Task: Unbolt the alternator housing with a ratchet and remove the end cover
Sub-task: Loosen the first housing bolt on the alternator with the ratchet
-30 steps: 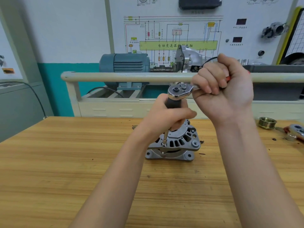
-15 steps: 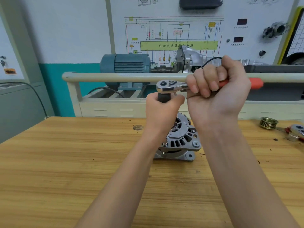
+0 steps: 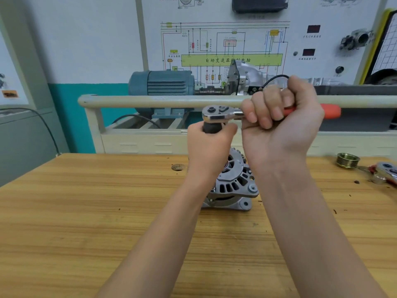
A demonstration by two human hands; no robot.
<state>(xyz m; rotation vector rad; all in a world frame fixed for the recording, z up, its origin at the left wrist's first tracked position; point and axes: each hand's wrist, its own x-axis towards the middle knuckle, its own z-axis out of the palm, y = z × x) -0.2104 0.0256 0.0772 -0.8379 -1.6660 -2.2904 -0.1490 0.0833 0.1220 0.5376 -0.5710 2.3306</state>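
The grey cast-metal alternator with slotted vents stands at the wooden worktop's centre. The left hand, fingers clenched round a dark extension grip, sits at its 12 o'clock; the right hand grasps the chrome, orange-handled ratchet

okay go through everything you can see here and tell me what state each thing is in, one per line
ratchet: raised above the bench, handle level, pointing right
right hand: grips the ratchet's orange handle
left hand: grips the dark extension under the ratchet head
alternator: on the wooden bench, tilted, cover on
brass pulley: loose on the bench, far right
second ratchet: lying on the bench at the right edge, partly out of view
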